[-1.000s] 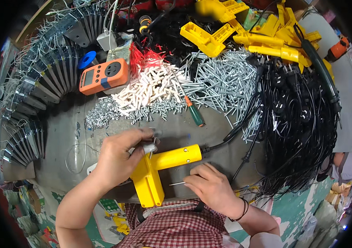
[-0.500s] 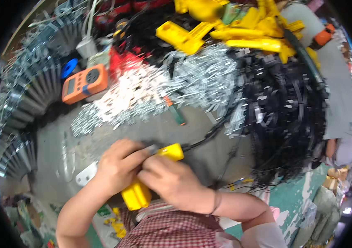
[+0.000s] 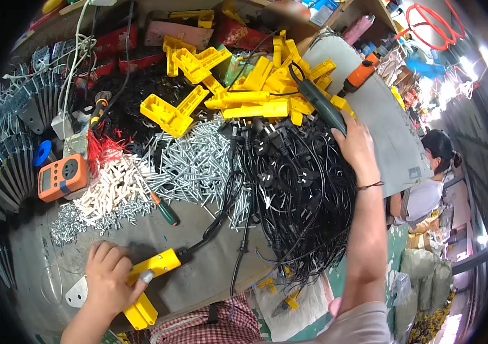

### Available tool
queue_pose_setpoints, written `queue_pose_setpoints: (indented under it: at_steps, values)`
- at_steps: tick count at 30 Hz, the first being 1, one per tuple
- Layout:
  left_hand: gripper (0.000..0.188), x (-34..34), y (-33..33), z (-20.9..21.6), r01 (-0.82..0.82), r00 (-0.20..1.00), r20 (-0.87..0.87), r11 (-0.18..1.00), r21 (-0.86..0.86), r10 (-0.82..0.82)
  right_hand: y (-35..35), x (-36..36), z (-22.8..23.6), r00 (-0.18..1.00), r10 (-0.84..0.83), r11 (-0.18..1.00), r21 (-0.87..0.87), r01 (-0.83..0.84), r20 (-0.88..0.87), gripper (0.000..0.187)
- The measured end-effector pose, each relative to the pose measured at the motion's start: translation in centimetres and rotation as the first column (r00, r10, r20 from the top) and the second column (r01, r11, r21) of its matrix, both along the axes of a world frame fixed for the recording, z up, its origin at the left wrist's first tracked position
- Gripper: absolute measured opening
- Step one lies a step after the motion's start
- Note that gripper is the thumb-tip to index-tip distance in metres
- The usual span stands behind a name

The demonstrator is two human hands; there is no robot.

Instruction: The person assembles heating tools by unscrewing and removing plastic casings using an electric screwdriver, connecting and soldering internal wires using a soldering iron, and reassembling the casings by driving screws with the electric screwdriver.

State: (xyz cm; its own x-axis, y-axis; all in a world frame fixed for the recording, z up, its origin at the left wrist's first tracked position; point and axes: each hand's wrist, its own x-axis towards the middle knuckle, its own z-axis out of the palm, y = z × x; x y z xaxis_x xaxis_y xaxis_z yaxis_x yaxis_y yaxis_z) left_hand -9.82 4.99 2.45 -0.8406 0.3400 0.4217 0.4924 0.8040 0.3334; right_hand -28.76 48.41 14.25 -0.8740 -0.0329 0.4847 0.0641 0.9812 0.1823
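A yellow T-shaped plastic housing [image 3: 166, 261] lies low on the bench, with a black power cord [image 3: 212, 229] leaving its upper end. My left hand [image 3: 109, 275] is closed over its middle, the thumb, grey at its tip, pressing on the near side. A pale metal plate with holes [image 3: 77, 293] sticks out left of that hand. At the upper right, my right hand [image 3: 359, 149] has its fingers round the lower end of a dark green electric screwdriver [image 3: 319, 104]. The screwdriver lies slanted across yellow parts [image 3: 255, 109] and plugs; the palm hides its end.
Black corded plugs [image 3: 301, 195] heap below the screwdriver. Long screws [image 3: 198, 163], white pieces [image 3: 115, 186] and small hardware [image 3: 69, 223] are piled leftward, with a green-handled screwdriver [image 3: 166, 212]. An orange meter [image 3: 63, 176] stands left. Another person [image 3: 427, 183] sits at the right.
My right hand has left the yellow housing and reached up right to the electric screwdriver. My left hand stays on the housing. The view has shifted, showing more of the right side.
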Motion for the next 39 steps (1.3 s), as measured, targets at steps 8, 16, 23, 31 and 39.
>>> queue_pose_setpoints:
  at_steps: [8, 16, 23, 31, 39]
  values:
    - [0.050, 0.1, 1.9, 0.2, 0.054, 0.911, 0.412, 0.989, -0.138, 0.007, -8.3, 6.4, -2.6, 0.851, 0.338, -0.259, -0.909, -0.327, -0.402, 0.061]
    - [0.047, -0.7, 2.8, 0.2, 0.079, 0.905, 0.424, 0.987, -0.140, -0.012, -22.0, 12.0, -8.6, 0.638, 0.582, -0.465, -0.850, -0.247, -0.504, 0.078]
    - [0.045, -0.2, 2.3, -0.4, 0.065, 0.887, 0.462, 0.991, -0.121, -0.002, -22.2, 13.7, -9.1, 0.469, 0.750, -0.481, -0.871, -0.098, -0.467, 0.082]
    - [0.040, 0.0, 2.8, -0.4, 0.098, 0.917, 0.396, 0.988, -0.123, -0.042, -24.3, 9.8, -9.3, 0.080, 0.871, -0.488, -0.873, 0.013, -0.485, 0.055]
    - [0.028, 0.0, 3.1, -0.8, 0.099, 0.933, 0.359, 0.975, -0.197, -0.022, -25.0, 12.0, -10.5, 0.296, 0.832, -0.493, -0.870, 0.010, -0.468, 0.064]
